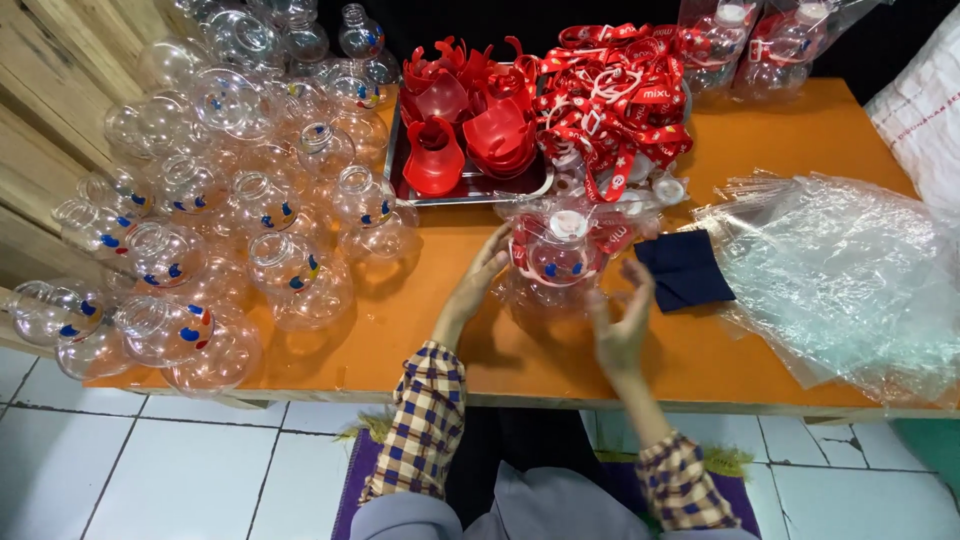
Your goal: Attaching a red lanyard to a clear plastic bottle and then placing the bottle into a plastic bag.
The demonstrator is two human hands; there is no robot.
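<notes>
- On the orange table, right in the middle, sat a clear round bottle with a white cap and a little painted face, already inside a thin plastic bag with a bit of red strap tucked in next to it.
- The left hand was pressed against the bottle's left side, fingers loosely curled on the bag, more cupping it than clamping it.
- The right hand was open with its fingers spread, sitting just beside the bottle's lower right edge. Whether it was actually touching the bag was hard to tell.
- Both arms wore checked sleeves in yellow, blue and white.
- Just right of the bottle lay a dark blue cloth, flat on the table, near the right hand's fingertips.
- Further right was a messy stack of clear plastic bags, spilling toward the table edge.
- Behind the bottle, a metal tray held red plastic holders, and a tangle of red lanyards sat piled next to those.
- The whole left side of the table was covered by a big heap of empty clear bottles, same face design, uncapped, lying every which way.
- A couple of already bagged bottles stood at the back right.
</notes>
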